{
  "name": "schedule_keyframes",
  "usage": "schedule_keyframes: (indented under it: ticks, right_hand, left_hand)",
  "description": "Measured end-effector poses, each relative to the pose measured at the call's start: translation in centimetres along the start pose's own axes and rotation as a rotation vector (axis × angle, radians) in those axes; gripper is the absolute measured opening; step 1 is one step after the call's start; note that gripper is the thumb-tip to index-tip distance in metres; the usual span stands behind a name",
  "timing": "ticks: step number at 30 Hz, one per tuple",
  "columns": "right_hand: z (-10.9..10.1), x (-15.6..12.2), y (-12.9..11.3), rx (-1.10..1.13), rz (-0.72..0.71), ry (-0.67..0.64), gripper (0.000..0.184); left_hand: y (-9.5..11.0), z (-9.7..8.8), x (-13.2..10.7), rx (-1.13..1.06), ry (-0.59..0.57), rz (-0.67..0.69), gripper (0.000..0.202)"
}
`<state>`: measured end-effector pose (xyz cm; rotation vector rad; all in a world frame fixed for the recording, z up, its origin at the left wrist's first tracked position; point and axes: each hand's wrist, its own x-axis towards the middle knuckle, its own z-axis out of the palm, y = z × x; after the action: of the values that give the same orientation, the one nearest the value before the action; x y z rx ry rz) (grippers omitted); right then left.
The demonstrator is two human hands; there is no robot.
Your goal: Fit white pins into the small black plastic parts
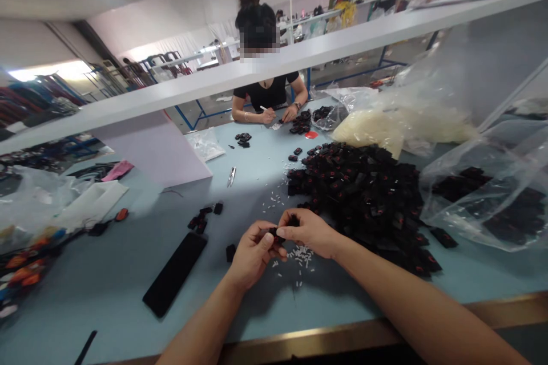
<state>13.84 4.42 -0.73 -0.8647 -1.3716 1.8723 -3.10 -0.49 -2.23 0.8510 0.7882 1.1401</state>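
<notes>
My left hand (253, 252) and my right hand (309, 231) meet over the light blue table (128, 262), both pinched on one small black part (277, 234) held between the fingertips. Just below the hands lie several tiny white pieces (299, 255). A large heap of black parts with red marks (363, 194) lies right of the hands, touching the right wrist area. A few finished-looking black parts (201, 219) sit to the left.
A black phone (175, 274) lies flat at the left front. Small snips (232, 175) rest mid-table. Clear plastic bags (483, 194) with black parts fill the right. A person in black sits across the table (268, 94) working on similar parts. A white shelf (257, 71) spans overhead.
</notes>
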Motion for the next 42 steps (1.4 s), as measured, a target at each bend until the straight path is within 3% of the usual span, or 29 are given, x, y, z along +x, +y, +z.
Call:
schedule_keyframes:
  ticks: [6, 14, 27, 42]
  right_hand:
    - [-0.09, 0.13, 0.24, 0.077, 0.046, -0.005, 0.040]
    - [-0.36, 0.09, -0.05, -0.037, 0.010, 0.010, 0.024]
    - [-0.27, 0.12, 0.12, -0.073, -0.001, 0.021, 0.021]
    - [-0.14, -0.02, -0.64, -0.301, -0.071, 0.063, 0.013]
  left_hand:
    - [-0.02, -0.19, 0.04, 0.016, -0.004, 0.000, 0.025]
    - [0.26, 0.04, 0.14, -0.004, 0.011, 0.014, 0.025]
    - [0.22, -0.06, 0.08, -0.004, 0.011, -0.001, 0.025]
    - [0.24, -0.21, 0.13, -0.002, 0.041, -0.019, 0.026]
